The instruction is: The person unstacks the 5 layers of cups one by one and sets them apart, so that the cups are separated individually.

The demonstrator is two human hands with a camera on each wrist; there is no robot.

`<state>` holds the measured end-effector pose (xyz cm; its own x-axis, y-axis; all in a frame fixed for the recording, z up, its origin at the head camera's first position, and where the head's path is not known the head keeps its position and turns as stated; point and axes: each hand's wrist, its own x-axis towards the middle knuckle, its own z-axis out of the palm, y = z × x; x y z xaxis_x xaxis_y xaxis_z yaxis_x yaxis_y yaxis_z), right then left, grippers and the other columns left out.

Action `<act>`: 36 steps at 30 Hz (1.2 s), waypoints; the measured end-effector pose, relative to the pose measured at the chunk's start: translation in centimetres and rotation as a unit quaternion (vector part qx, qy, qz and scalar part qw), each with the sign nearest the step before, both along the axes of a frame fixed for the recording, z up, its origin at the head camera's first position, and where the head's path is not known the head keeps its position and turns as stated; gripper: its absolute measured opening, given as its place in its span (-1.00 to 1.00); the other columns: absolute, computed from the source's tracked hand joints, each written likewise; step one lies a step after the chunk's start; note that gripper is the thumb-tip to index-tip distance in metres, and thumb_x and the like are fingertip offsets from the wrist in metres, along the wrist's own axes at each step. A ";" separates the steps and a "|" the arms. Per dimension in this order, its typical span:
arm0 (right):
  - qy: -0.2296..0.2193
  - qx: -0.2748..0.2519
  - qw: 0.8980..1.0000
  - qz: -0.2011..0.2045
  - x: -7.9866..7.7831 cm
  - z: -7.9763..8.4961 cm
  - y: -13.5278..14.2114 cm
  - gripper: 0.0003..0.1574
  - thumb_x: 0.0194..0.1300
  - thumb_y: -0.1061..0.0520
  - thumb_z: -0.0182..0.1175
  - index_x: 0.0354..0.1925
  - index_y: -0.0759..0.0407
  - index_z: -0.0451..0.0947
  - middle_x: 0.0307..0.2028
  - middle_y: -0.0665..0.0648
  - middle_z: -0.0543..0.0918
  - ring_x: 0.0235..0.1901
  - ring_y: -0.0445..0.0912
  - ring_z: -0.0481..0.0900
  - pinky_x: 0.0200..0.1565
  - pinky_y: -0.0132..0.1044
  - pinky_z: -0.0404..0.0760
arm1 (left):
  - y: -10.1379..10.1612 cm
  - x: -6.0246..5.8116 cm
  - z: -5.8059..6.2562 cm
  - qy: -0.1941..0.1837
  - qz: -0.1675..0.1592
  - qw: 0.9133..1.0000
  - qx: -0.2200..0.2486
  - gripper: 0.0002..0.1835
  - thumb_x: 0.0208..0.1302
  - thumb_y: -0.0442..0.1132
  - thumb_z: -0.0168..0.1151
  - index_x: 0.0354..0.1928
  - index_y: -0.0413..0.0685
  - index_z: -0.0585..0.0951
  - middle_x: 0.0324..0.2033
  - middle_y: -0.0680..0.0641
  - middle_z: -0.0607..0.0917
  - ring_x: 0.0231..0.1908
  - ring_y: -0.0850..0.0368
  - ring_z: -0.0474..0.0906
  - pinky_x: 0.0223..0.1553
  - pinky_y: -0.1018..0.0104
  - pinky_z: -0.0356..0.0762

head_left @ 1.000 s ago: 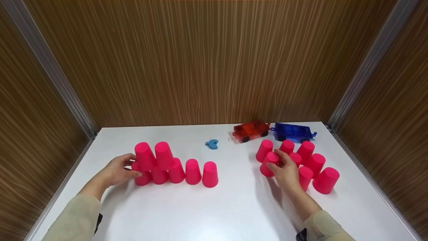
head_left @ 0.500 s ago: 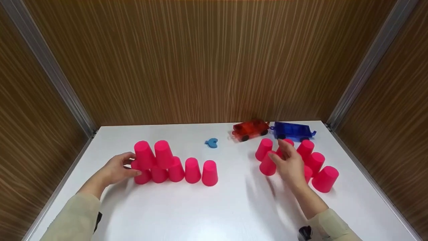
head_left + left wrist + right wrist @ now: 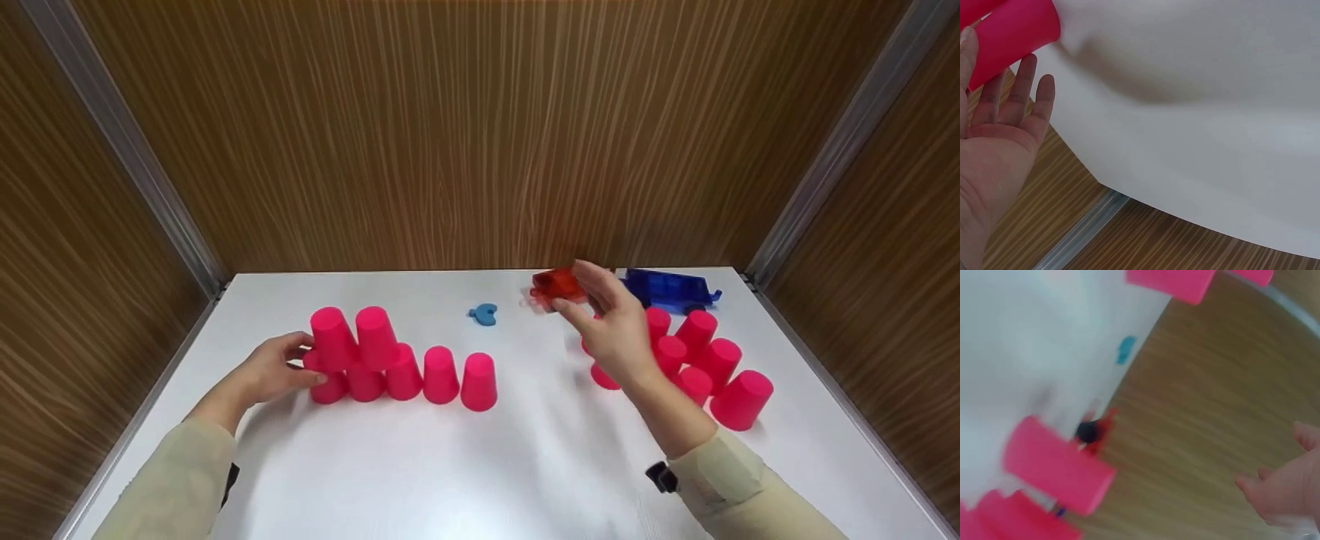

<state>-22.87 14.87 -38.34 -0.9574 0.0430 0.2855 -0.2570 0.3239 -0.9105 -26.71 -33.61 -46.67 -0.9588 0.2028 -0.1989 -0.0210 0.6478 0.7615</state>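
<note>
Upside-down pink cups stand in a row on the white table; two more (image 3: 376,337) sit on top over its left part. My left hand (image 3: 276,367) holds the leftmost bottom cup (image 3: 330,388), thumb in front and fingers behind. In the left wrist view, the same hand (image 3: 1002,135) has its thumb against a pink cup (image 3: 1019,36), with three fingers extended underneath. My right hand (image 3: 615,322) is raised over the right-hand cups, thumb and fingers spread, holding nothing. It partly hides two cups, one of them low beside the palm (image 3: 604,376).
Several loose upside-down pink cups (image 3: 718,361) cluster at the right. Behind them are a red toy wagon (image 3: 553,286), partly covered by my right hand, and a blue one (image 3: 669,289). A small blue piece (image 3: 484,313) lies at the back middle. Wood-grain walls (image 3: 450,150) enclose the table.
My right hand has come off a cup in the right cluster and risen up and leftward, fingers spreading. The left hand keeps its place at the bottom cup. The head view has shifted slightly.
</note>
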 end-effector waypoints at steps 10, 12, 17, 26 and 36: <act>0.027 0.038 0.995 0.086 -1.5 1.5 -8.3 -0.25 0.37 0.04 0.49 0.45 -0.06 0.50 0.37 -0.03 0.57 0.39 -0.06 0.48 0.42 -0.08 0.45 | 0.7 -0.4 -0.2 0.012 -0.008 1.000 0.010 -0.35 0.28 -0.22 0.55 0.35 -0.20 0.49 0.24 -0.32 0.61 0.26 -0.33 0.55 0.22 -0.11 0.60; 0.028 0.044 0.993 0.104 -1.9 1.3 -9.8 -0.25 0.37 0.05 0.49 0.45 -0.02 0.50 0.36 -0.01 0.58 0.38 -0.04 0.49 0.43 -0.05 0.44 | 0.9 -0.4 -0.1 0.013 -0.009 1.000 0.010 -0.35 0.28 -0.22 0.55 0.35 -0.20 0.50 0.25 -0.32 0.60 0.28 -0.33 0.52 0.23 -0.12 0.59; 0.001 0.049 0.989 0.138 -2.8 0.6 -13.3 -0.22 0.37 0.03 0.49 0.47 -0.03 0.47 0.36 -0.02 0.57 0.38 -0.06 0.50 0.42 -0.12 0.45 | 1.0 -0.4 0.0 0.007 -0.006 1.000 0.005 -0.31 0.28 -0.18 0.55 0.39 -0.16 0.48 0.28 -0.29 0.58 0.34 -0.33 0.45 0.24 -0.15 0.59; -0.055 0.047 0.984 0.161 -3.2 -1.6 -18.1 -0.13 0.30 0.02 0.54 0.50 -0.10 0.45 0.39 -0.02 0.53 0.41 -0.01 0.45 0.37 -0.17 0.50 | 0.7 -0.4 0.2 0.017 -0.010 1.000 0.005 -0.34 0.29 -0.21 0.54 0.37 -0.16 0.49 0.26 -0.28 0.60 0.33 -0.33 0.47 0.25 -0.15 0.57; -0.098 0.076 0.981 0.152 -3.4 -4.1 -21.2 -0.09 0.26 0.03 0.57 0.50 -0.25 0.44 0.39 -0.10 0.51 0.39 -0.05 0.44 0.15 -0.23 0.68 | 0.1 -0.1 -0.1 0.019 -0.010 1.000 0.002 -0.33 0.29 -0.20 0.54 0.37 -0.18 0.49 0.25 -0.30 0.61 0.32 -0.34 0.48 0.28 -0.18 0.55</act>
<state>-26.24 -6.33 -42.45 -0.9568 -0.2809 0.0749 -0.1864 0.3950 -0.8996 -26.85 -33.54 -46.79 -0.9615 0.2227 -0.1609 0.0214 0.6445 0.7643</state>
